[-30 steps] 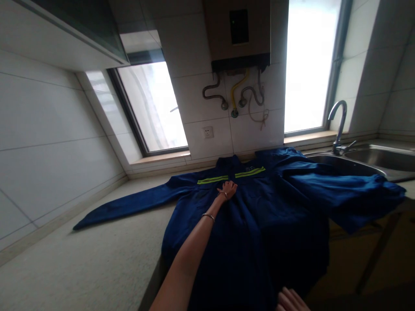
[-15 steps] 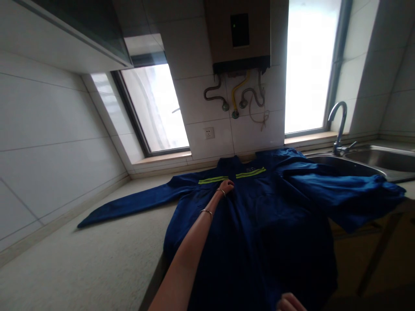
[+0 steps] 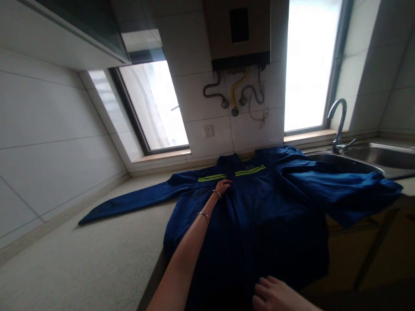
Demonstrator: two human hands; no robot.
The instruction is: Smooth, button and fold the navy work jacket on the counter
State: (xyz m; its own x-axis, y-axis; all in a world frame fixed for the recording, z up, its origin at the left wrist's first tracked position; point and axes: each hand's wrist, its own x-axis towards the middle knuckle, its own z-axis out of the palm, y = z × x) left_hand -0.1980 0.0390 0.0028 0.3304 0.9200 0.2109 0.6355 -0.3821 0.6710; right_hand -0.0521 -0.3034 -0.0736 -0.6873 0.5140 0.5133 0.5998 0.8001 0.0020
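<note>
Both hands have shifted since the earlier frame: the right hand (image 3: pixel 271 294) has come farther into view at the near edge and more to the left, while the left hand (image 3: pixel 223 186) sits slightly left of where it was. Under them, the dark blue work jacket (image 3: pixel 279 207) lies front up across the worktop (image 3: pixel 97 259), collar toward the far wall and lower part draping over the near edge. The left hand touches its front, just below the yellow-green reflective stripe (image 3: pixel 212 177), fingers narrow and slightly bent; whether they pinch cloth cannot be told. The right hand is loosely curled over the dark lower part, and its grip cannot be made out either.

One sleeve (image 3: pixel 129 201) reaches out flat to the left; the other (image 3: pixel 343 190) lies rumpled on the right, alongside the sink (image 3: pixel 363 160) and its faucet (image 3: pixel 337 125). Two risks stand out: the overhanging cloth's weight could drag the jacket nearward if the left hand lifts, and a sideways tug could push the rumpled sleeve into the basin, perhaps wetting it.
</note>
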